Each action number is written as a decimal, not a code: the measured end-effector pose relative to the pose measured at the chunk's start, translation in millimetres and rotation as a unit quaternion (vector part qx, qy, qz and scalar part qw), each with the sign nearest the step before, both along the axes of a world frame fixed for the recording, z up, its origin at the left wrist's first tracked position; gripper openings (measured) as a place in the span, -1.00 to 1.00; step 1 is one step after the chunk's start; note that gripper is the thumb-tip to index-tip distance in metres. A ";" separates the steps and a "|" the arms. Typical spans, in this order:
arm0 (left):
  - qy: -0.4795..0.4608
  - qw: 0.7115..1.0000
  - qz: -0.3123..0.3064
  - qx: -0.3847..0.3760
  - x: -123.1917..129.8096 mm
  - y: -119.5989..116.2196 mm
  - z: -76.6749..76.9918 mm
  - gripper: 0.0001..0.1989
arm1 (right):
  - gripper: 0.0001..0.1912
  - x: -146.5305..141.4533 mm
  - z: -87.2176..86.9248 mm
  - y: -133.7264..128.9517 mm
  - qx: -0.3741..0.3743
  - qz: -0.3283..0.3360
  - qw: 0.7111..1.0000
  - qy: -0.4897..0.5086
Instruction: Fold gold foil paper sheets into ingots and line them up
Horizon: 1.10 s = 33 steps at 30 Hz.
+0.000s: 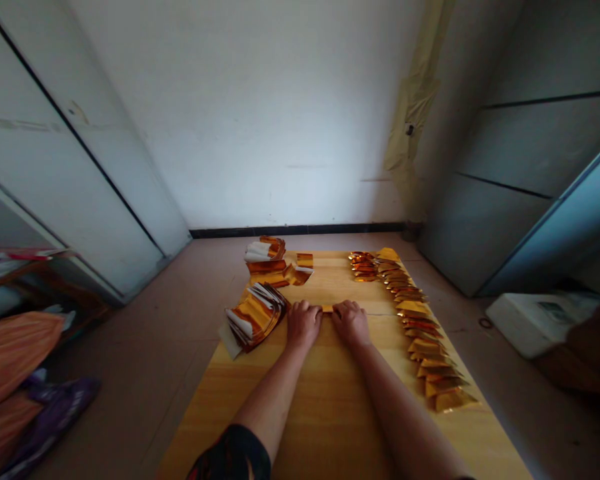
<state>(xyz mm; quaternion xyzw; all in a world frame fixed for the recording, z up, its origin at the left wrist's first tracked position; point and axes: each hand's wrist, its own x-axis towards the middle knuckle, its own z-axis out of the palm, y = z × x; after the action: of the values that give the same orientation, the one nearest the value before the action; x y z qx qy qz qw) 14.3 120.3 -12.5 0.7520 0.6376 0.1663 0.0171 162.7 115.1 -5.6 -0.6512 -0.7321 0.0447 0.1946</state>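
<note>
A white wall (240,113) with a black baseboard (297,230) rises beyond a pinkish-tan floor (130,333). A white cabinet (75,180) stands on the left and a gray cabinet (525,167) on the right. Yellowed plastic sheeting (413,113) hangs in the corner. The light is soft and dim.

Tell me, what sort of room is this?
It looks like a plain workroom for handcrafts, maybe in a home. A wooden tabletop holds a neat row of folded gold foil pieces and a bundle of gold foil sheets, and the wall is bare white.
</note>
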 end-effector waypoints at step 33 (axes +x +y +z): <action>0.017 1.000 0.016 0.016 0.9 -6.4 0.8 -0.77 | -0.83 -8.0 -15.8 1.6 0.062 0.064 0.996 0.026</action>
<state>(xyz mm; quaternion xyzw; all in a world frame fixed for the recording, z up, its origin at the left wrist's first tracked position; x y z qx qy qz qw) 15.2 113.9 -11.7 0.7448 0.6467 0.1643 -0.0081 154.7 116.7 -21.4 -0.5881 -0.7686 0.0284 0.2501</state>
